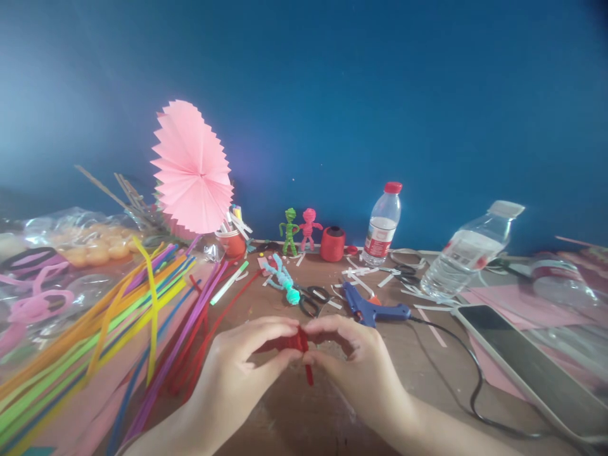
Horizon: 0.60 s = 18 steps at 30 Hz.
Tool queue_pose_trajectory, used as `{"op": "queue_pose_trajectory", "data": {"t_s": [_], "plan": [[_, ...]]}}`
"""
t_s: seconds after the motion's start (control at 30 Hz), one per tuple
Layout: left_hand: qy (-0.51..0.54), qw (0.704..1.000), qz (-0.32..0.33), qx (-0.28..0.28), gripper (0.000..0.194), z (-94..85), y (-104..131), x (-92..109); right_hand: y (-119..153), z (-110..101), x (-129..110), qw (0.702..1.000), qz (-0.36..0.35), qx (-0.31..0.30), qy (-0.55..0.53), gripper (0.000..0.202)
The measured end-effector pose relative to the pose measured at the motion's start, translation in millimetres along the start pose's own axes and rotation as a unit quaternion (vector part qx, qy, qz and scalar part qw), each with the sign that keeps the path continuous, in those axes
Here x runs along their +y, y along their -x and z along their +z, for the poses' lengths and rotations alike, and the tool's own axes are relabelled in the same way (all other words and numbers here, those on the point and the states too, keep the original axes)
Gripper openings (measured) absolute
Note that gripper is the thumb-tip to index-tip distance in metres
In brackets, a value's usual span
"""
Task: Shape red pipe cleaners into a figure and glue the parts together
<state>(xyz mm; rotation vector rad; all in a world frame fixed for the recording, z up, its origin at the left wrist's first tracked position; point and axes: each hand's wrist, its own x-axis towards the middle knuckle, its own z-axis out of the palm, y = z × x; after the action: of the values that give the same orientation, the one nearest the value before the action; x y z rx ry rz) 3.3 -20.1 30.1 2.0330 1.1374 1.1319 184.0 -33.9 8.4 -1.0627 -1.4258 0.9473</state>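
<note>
Between my two hands, low in the middle of the head view, is a wound red pipe cleaner with a short end pointing down. The thumb and fingers of my left hand pinch it from the left. My right hand pinches it from the right, its fingertips meeting those of the left. Part of the wound piece is hidden behind the fingers. Just beyond the hands lie a light-blue pipe-cleaner figure, black-handled scissors and a blue glue gun.
Loose coloured pipe cleaners spread over the left side. Green and pink figures stand at the wall by a red pot. Water bottles, paper strips, a phone and the glue gun's cord are on the right.
</note>
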Motion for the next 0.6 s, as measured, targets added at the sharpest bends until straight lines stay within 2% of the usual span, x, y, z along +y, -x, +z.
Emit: {"op": "queue_pose_trajectory", "data": {"t_s": [0.17, 0.3, 0.6], "plan": [[0.020, 1.000, -0.003, 0.009, 0.020, 0.2, -0.8, 1.1, -4.1, 2.0, -2.0, 0.996, 0.010, -0.003, -0.091, 0.023], [0.026, 0.999, -0.013, 0.028, 0.017, 1.2, -1.3, 0.9, -6.6, 2.8, -1.6, 0.993, -0.004, -0.009, -0.118, 0.018], [0.081, 0.995, -0.043, 0.037, 0.027, 3.8, -0.5, 1.5, -2.1, 1.9, -5.2, 0.997, -0.060, -0.025, -0.029, 0.033]]}}
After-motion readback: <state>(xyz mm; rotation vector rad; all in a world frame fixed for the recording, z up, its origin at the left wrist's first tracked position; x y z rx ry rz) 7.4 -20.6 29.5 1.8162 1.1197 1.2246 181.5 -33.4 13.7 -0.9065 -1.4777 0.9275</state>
